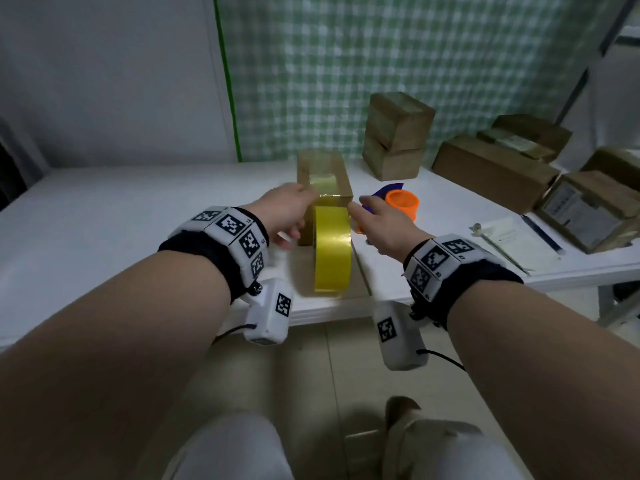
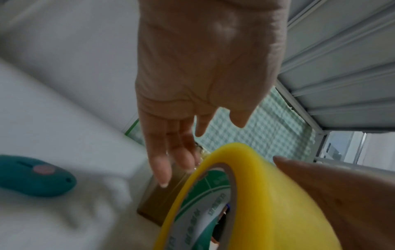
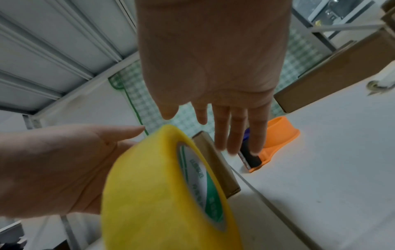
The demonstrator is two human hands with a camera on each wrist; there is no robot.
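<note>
A big roll of yellow tape (image 1: 332,251) stands on edge near the front of the white table (image 1: 138,216). It is right in front of a small cardboard box (image 1: 323,174). A glossy strip of tape lies along the box top and runs down toward the roll. My left hand (image 1: 291,213) is at the left side of the box and roll, with its fingers (image 2: 164,162) straight. My right hand (image 1: 374,216) is at the right side, fingers (image 3: 235,135) also straight. Neither hand grips the roll (image 2: 252,194) (image 3: 153,194); whether they touch it I cannot tell.
An orange tape dispenser (image 1: 403,202) with a purple part lies just right of my right hand. Several cardboard boxes (image 1: 398,133) stand at the back right, and papers with a pen (image 1: 512,237) lie near the right edge. A teal rounded object (image 2: 36,175) shows at the left.
</note>
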